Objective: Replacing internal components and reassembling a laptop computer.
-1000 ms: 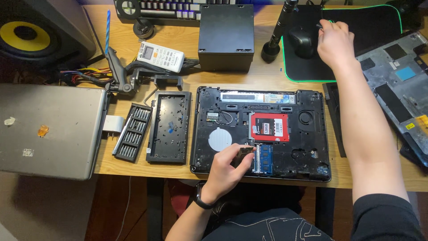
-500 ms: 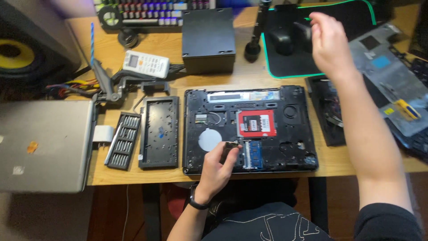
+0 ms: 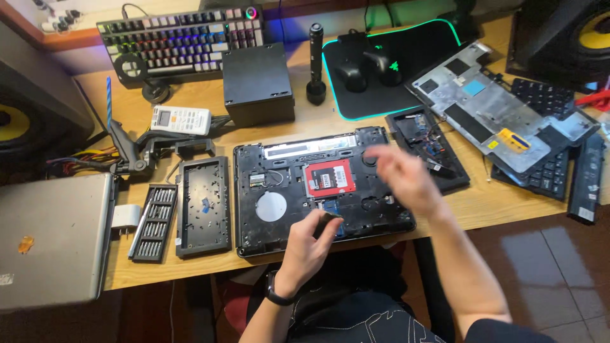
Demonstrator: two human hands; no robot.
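Wooden desk (image 3: 356, 130) is holding everything, with the opened laptop base (image 3: 321, 190) lying bottom-up near the front edge. Right hand (image 3: 406, 178) is hovering blurry over its right half, fingers loosely spread, gripping nothing. Left hand (image 3: 308, 244) is pinching at the small blue memory stick (image 3: 332, 219) sitting below the red drive (image 3: 328, 178).

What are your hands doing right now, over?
Left hand on memory slot of opened laptop. Right hand blurred above it, empty. Nothing blocking.
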